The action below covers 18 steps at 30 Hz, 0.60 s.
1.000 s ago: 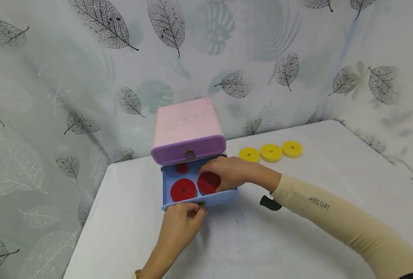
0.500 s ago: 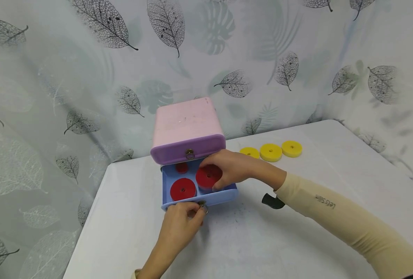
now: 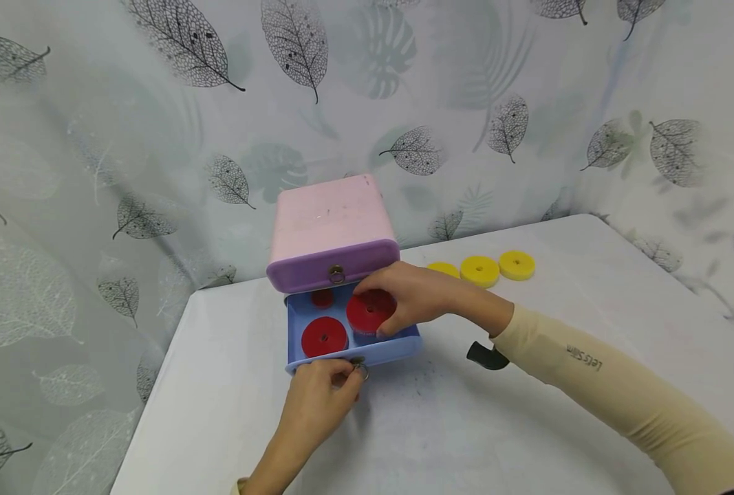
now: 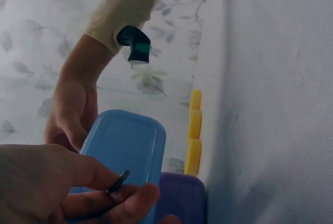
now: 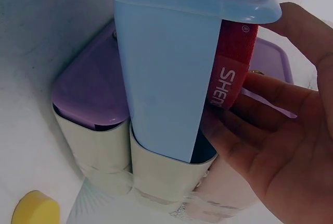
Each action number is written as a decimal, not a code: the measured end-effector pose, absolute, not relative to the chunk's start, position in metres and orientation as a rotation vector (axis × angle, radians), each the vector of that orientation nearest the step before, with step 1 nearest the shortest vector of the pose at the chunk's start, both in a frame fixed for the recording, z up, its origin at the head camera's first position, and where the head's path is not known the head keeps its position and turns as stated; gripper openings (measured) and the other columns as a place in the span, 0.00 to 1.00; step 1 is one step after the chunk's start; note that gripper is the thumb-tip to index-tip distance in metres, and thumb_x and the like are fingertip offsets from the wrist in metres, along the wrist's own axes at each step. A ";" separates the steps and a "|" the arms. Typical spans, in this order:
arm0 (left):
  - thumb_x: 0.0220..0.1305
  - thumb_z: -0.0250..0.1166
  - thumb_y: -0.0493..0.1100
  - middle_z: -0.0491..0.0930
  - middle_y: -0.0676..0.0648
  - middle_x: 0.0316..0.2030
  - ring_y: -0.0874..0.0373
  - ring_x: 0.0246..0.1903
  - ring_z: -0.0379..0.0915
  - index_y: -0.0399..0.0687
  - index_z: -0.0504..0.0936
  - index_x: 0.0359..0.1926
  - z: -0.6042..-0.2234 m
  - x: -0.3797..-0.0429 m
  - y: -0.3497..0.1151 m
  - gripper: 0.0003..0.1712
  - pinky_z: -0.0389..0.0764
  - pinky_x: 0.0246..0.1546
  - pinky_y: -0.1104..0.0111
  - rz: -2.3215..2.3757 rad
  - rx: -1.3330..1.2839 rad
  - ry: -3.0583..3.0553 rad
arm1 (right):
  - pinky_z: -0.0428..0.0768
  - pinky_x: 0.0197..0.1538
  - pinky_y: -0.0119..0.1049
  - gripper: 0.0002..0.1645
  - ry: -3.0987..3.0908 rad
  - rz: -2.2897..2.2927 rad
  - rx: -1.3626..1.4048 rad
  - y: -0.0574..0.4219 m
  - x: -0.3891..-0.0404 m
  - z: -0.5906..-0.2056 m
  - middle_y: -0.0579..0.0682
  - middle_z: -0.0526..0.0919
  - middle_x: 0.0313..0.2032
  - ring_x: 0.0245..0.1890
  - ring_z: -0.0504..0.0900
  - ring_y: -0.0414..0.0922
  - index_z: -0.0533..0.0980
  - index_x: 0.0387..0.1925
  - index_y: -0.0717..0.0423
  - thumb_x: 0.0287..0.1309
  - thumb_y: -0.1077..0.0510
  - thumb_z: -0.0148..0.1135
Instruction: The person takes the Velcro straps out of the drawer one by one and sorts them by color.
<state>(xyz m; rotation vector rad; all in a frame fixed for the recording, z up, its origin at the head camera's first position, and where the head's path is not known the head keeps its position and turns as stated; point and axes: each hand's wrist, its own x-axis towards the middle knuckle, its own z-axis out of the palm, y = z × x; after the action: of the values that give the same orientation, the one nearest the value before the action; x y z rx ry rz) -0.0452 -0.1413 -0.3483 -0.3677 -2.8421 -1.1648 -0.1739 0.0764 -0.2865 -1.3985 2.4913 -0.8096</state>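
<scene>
My left hand [image 3: 321, 399] pinches the small metal ring pull [image 4: 118, 181] of the blue drawer [image 3: 391, 350], which is pulled out of a pink cabinet [image 3: 332, 212]. Over the drawer's right half, my right hand [image 3: 419, 295] grips a thick red roll [image 3: 364, 320], thumb at its near side and fingers at its far side. White letters show on that roll's side in the right wrist view, partly covered by the fingers. Beside it in the drawer lie another large red roll [image 3: 325, 333] and a smaller red disc [image 3: 322, 298] at the back.
Above the blue drawer sits a closed purple drawer [image 3: 305, 271]. Several yellow rolls [image 3: 479, 271] stand in a row on the white table [image 3: 230, 385], right of the cabinet. A leaf-print curtain [image 3: 484, 179] hangs behind. A black curved piece [image 3: 487, 355] juts from the right wrist.
My right hand has risen slightly with the red roll, which now shows more of its side above the drawer floor. The left hand and the drawer have stayed put.
</scene>
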 end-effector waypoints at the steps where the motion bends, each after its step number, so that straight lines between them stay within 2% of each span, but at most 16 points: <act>1: 0.67 0.67 0.41 0.76 0.63 0.17 0.65 0.17 0.71 0.49 0.88 0.27 -0.349 -0.045 -0.141 0.10 0.74 0.18 0.69 -1.163 -0.367 -2.841 | 0.80 0.54 0.38 0.38 2.488 -0.817 -1.400 0.077 -0.174 -0.286 0.48 0.81 0.55 0.55 0.77 0.45 0.79 0.62 0.57 0.48 0.56 0.83; 6: 0.66 0.68 0.41 0.77 0.62 0.17 0.65 0.18 0.72 0.46 0.89 0.30 -0.349 -0.045 -0.141 0.08 0.76 0.19 0.69 -1.158 -0.365 -2.848 | 0.80 0.54 0.38 0.38 2.475 -0.842 -1.413 0.079 -0.173 -0.283 0.48 0.81 0.55 0.55 0.77 0.45 0.79 0.62 0.58 0.49 0.56 0.83; 18: 0.65 0.67 0.39 0.77 0.64 0.17 0.66 0.17 0.71 0.50 0.89 0.28 -0.349 -0.045 -0.142 0.09 0.75 0.19 0.69 -1.140 -0.380 -2.828 | 0.81 0.53 0.37 0.38 2.543 -0.834 -1.358 0.093 -0.166 -0.274 0.45 0.82 0.55 0.53 0.79 0.43 0.78 0.63 0.55 0.50 0.53 0.82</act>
<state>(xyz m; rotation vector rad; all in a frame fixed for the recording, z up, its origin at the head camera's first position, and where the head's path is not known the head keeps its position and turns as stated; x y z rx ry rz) -0.0452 -0.1424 -0.3491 -0.3800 -2.8282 -1.1396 -0.1662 0.0930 -0.2736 -1.3579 2.5427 -0.8339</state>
